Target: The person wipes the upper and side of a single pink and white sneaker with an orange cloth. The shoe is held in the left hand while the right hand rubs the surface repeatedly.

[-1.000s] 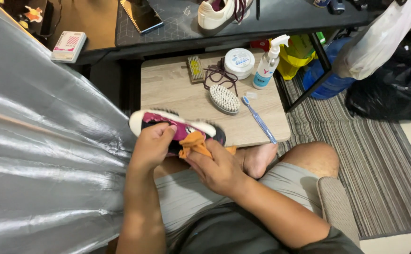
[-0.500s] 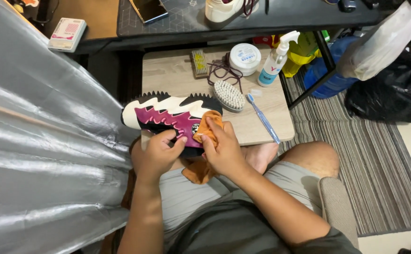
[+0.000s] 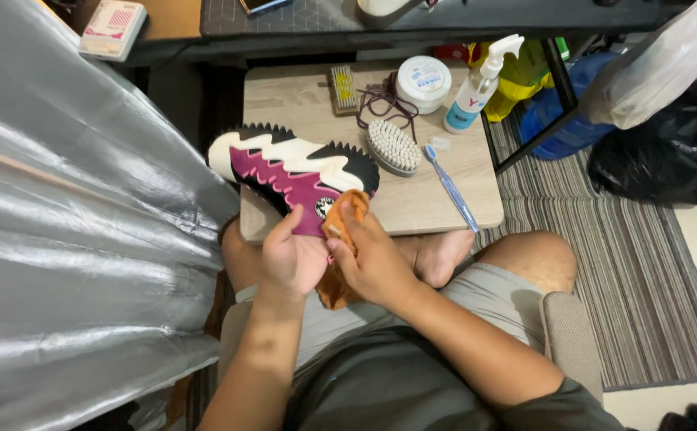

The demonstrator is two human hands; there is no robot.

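Note:
A high-top sneaker [image 3: 289,172] with a magenta upper, white midsole and black toothed sole lies on its side over my lap, sole facing away. My left hand [image 3: 289,257] grips its ankle end from below. My right hand [image 3: 372,255] presses an orange cloth [image 3: 347,214] against the heel part of the upper; more of the cloth hangs below between my hands.
A low wooden table [image 3: 300,100] carries an oval white brush [image 3: 392,146], a blue toothbrush [image 3: 451,187], a spray bottle [image 3: 476,88], a round white tub [image 3: 423,80], a small wooden brush [image 3: 343,86] and a dark lace. Silver sheeting [image 3: 77,239] fills the left; a striped rug [image 3: 644,271] lies right.
The sneaker has been turned from sole-down to lying on its side and raised slightly. My right hand with the cloth has moved up onto the heel area.

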